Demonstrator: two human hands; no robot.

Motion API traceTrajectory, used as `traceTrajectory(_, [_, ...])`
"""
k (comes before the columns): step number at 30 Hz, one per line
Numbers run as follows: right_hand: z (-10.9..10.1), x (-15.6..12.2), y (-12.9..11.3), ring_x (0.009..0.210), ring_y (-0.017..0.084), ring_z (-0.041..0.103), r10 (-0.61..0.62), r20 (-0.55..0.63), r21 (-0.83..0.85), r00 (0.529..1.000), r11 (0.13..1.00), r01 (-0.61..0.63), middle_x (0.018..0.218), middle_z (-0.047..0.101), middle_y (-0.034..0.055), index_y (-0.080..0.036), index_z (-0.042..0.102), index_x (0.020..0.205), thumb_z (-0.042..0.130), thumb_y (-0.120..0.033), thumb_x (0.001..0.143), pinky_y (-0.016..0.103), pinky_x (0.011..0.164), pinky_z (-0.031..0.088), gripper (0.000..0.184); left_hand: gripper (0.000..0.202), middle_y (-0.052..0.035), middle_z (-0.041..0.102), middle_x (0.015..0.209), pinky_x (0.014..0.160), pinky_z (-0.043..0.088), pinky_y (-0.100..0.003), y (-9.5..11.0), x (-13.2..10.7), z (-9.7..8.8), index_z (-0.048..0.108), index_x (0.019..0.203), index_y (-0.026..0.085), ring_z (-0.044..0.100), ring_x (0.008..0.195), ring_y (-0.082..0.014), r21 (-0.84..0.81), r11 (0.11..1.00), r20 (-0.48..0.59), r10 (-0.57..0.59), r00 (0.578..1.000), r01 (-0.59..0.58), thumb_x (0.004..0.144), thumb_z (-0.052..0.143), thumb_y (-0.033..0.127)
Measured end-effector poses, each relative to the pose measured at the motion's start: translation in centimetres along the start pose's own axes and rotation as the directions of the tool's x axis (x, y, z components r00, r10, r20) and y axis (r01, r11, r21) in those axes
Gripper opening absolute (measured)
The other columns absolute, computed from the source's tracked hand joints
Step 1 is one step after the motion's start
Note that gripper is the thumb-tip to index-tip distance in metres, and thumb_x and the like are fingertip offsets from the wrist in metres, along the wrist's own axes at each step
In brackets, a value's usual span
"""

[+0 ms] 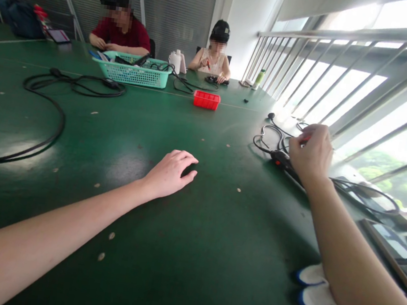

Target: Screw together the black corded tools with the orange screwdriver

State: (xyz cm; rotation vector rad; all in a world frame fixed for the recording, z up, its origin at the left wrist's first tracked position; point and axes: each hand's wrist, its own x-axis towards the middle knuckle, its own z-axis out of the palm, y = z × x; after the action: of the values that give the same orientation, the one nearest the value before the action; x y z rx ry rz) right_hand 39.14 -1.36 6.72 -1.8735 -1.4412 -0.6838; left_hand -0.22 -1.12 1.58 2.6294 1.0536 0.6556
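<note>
My left hand (pixel 173 174) rests on the green table (pixel 191 236), fingers lightly bent and the thumb apart from them; nothing shows between them. My right hand (pixel 315 150) is at the table's right side, its fingers pinched round a small red thing (pixel 306 138) mostly hidden behind them. Just under that hand lies a black corded tool (pixel 281 159) with an orange-red button. Its kind is not clear, as the hand and forearm cover part of it. Black cable (pixel 267 131) lies in loops beyond it.
White gloves with blue fingertips (pixel 317 297) lie at the right front edge, near a flat case (pixel 393 255). Farther off are a red tray (pixel 206 100), a turquoise basket (pixel 135 73) of tools and a coiled black cable (pixel 69 80). Two people sit across the table. Railings run along the right.
</note>
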Motion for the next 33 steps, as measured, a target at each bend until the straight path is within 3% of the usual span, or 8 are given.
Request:
traceTrajectory(3, [0.2,0.0,0.0,0.089,0.022,0.056,0.025,-0.014,0.005,1.000,1.000,-0.024,0.105,0.062,0.0089,-0.021,0.047,0.117,0.052,-0.024,0.089,0.035,0.077,0.040,0.029,0.035,-0.0098,0.066,0.132,0.112,0.048,-0.051,0.0,0.0,0.0,0.066,0.128,0.020,0.056,0.128,-0.0299,-0.001,1.000,-0.001,0.006,1.000,-0.006,0.103,0.048,0.038])
traceTrajectory(8, [0.0,-0.2,-0.2,0.089,0.025,0.057,0.094,0.006,0.025,0.996,0.995,-0.095,0.103,0.062,0.0109,-0.021,0.044,0.126,0.037,-0.033,0.102,0.039,0.076,0.038,0.028,0.035,-0.0101,0.066,0.133,0.111,0.048,-0.050,0.0,0.0,0.0,0.066,0.129,0.020,0.056,0.128,-0.0296,-0.001,1.000,0.003,0.002,1.000,-0.002,0.104,0.049,0.038])
traceTrajectory(15, [-0.1,-0.2,-0.1,0.091,0.027,0.058,0.135,0.015,0.035,0.991,0.990,-0.136,0.108,0.061,0.0130,-0.020,0.041,0.127,0.043,-0.026,0.096,0.040,0.076,0.039,0.032,0.034,-0.0101,0.066,0.132,0.111,0.048,-0.050,0.0,0.0,0.0,0.066,0.128,0.019,0.056,0.128,-0.0300,-0.004,1.000,-0.006,0.008,1.000,-0.008,0.104,0.050,0.037])
traceTrajectory(21, [0.2,-0.2,0.3,0.098,0.027,0.059,0.100,-0.031,0.061,0.994,0.993,-0.099,0.110,0.061,0.0123,-0.022,0.041,0.127,0.045,-0.038,0.100,0.040,0.084,0.042,0.032,0.034,-0.0105,0.066,0.131,0.111,0.048,-0.050,0.0,0.0,0.0,0.067,0.127,0.019,0.057,0.127,-0.0299,-0.006,1.000,-0.010,0.012,1.000,-0.012,0.103,0.050,0.036])
traceTrajectory(26, [1.2,-0.2,1.0,0.103,0.024,0.056,0.030,-0.079,0.114,0.996,0.993,-0.021,0.122,0.056,0.0149,-0.021,0.038,0.124,0.051,-0.022,0.087,0.036,0.087,0.047,0.039,0.034,-0.0107,0.066,0.131,0.111,0.048,-0.050,0.1,0.0,-0.1,0.066,0.127,0.019,0.057,0.127,-0.0297,-0.006,1.000,-0.003,0.004,1.000,-0.004,0.103,0.050,0.036])
traceTrajectory(30, [0.5,0.1,0.8,0.096,0.022,0.059,-0.040,-0.121,0.190,0.992,0.980,0.062,0.109,0.059,0.0118,-0.020,0.039,0.122,0.044,-0.019,0.091,0.036,0.087,0.048,0.032,0.034,-0.0103,0.066,0.132,0.111,0.048,-0.050,0.1,0.0,-0.1,0.066,0.127,0.020,0.057,0.127,-0.0298,-0.002,1.000,-0.002,0.005,1.000,-0.005,0.103,0.049,0.037])
traceTrajectory(33, [-0.8,0.6,1.0,0.098,0.024,0.060,-0.037,-0.081,0.019,0.996,0.999,0.039,0.113,0.060,0.0141,-0.022,0.050,0.109,0.044,-0.024,0.091,0.037,0.084,0.047,0.019,0.034,-0.0103,0.066,0.132,0.111,0.048,-0.050,0.1,0.0,0.0,0.066,0.128,0.019,0.057,0.128,-0.0301,-0.004,1.000,-0.005,0.009,1.000,-0.009,0.103,0.049,0.037])
